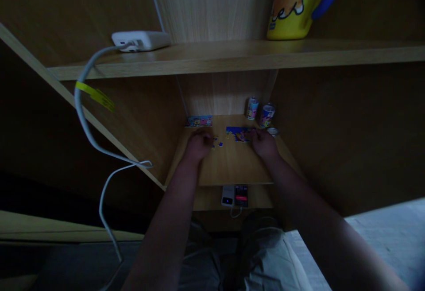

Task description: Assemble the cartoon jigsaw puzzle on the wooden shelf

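A partly joined jigsaw puzzle (239, 132), blue with a coloured picture, lies flat on the shelf board. My right hand (264, 144) is at its right end, fingers curled down on the edge; what they grip there is too dark to make out. Several loose puzzle pieces (221, 144) are scattered left of the puzzle. Beside them is my left hand (198, 145), its fingers closed together, and whatever they may hold is hidden. Behind my left hand lies a flat, colourful rectangular picture (199, 121).
Two printed cans (252, 108) (267, 114) stand at the back right, near a round lid (272, 131). Overhead, an upper shelf (212, 63) bears a white charger (142, 40) with a dangling cable (83, 118) and a yellow mug (292, 12). Below are a phone (241, 195) and a power bank (227, 195).
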Demonstrator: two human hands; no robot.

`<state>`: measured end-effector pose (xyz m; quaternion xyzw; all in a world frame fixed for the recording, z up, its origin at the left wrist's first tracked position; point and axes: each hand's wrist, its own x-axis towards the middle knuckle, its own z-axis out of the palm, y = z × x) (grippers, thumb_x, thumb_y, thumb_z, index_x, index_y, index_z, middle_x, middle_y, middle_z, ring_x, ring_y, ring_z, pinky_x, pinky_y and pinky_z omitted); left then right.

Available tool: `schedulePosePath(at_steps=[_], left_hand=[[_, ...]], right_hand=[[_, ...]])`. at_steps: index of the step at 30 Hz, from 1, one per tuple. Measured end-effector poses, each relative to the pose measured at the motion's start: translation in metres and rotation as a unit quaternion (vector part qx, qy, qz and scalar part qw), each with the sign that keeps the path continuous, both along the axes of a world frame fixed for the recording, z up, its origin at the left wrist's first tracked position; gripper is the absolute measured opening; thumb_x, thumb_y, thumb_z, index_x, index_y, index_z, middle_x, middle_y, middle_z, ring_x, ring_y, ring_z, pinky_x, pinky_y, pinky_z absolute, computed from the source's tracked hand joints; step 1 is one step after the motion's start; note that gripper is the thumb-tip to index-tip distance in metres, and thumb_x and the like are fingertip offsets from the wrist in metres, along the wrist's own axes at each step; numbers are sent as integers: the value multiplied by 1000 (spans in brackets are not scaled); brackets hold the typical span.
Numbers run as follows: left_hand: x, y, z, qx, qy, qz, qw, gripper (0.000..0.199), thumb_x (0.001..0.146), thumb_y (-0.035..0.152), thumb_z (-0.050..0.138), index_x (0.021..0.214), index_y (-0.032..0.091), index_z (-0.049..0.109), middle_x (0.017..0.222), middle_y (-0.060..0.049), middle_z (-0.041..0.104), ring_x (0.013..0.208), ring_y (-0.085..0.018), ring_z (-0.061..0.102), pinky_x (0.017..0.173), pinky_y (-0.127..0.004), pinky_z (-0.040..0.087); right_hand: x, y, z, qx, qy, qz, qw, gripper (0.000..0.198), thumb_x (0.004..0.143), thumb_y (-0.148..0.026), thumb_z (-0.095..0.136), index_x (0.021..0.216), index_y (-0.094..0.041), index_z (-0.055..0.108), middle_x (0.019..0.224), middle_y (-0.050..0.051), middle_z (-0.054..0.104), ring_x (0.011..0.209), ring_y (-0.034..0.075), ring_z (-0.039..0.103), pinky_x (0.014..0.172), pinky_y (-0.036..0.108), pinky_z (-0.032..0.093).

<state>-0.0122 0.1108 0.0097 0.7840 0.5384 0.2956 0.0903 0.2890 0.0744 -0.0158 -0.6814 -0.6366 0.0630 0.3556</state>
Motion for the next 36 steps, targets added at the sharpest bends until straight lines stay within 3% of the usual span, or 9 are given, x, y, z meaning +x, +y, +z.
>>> schedulePosePath(at_steps=[2, 4, 9, 11, 23, 31, 36], left_hand=[[-4, 1, 1, 5, -25, 32, 999, 20, 94, 11, 66, 95, 21, 84, 111, -11, 83, 114, -27, 75, 113, -44, 58], [-6, 1, 1, -7, -28, 22, 999, 21, 93, 10, 66, 93, 22, 83, 109, -9, 83, 114, -26, 75, 113, -43, 58], [-1, -5, 1, -17, 23, -129, 991, 18, 88, 10, 74, 84, 26, 81, 103, -3, 81, 114, -24, 73, 114, -42, 55], [1, -7, 1, -13, 25, -149, 988, 15, 88, 12, 76, 85, 26, 80, 104, -3, 81, 113, -24, 73, 114, -43, 54], [-7, -3, 1, -36, 1, -97, 995, 13, 84, 13, 80, 87, 26, 80, 102, -4, 80, 112, -26, 73, 111, -44, 56], [-10, -1, 0, -32, -36, -139, 989, 17, 85, 9, 77, 91, 24, 83, 103, -6, 80, 108, -25, 75, 108, -43, 58], [-10, -3, -3, -99, -100, -161, 977, 11, 90, 12, 72, 93, 21, 77, 105, -6, 83, 104, -23, 77, 102, -40, 61]], right_hand=[[0, 0, 0, -3, -1, 1, 1000, 52, 117, -39, 39, 118, -19, 87, 120, 15, 84, 109, 28, 76, 96, 35, 54], [0, 1, 0, -4, -4, -4, 1000, 51, 116, -38, 40, 117, -19, 87, 119, 15, 84, 108, 28, 76, 97, 36, 54], [-1, 0, 0, 0, -6, -11, 1000, 51, 115, -39, 41, 115, -18, 87, 118, 16, 83, 106, 29, 76, 94, 37, 55], [-1, -1, 0, 3, -1, -8, 1000, 52, 115, -40, 40, 114, -19, 87, 117, 16, 84, 106, 28, 76, 95, 36, 55], [0, 0, 0, 0, -4, -3, 1000, 49, 115, -36, 41, 116, -20, 87, 120, 14, 84, 112, 28, 76, 100, 37, 54], [1, 2, -3, 14, 8, 0, 1000, 54, 115, -41, 39, 115, -19, 88, 117, 16, 84, 108, 28, 75, 100, 37, 54], [1, 2, -2, 15, 11, -1, 1000, 52, 115, -40, 40, 113, -20, 88, 115, 15, 84, 109, 28, 75, 101, 37, 54]])
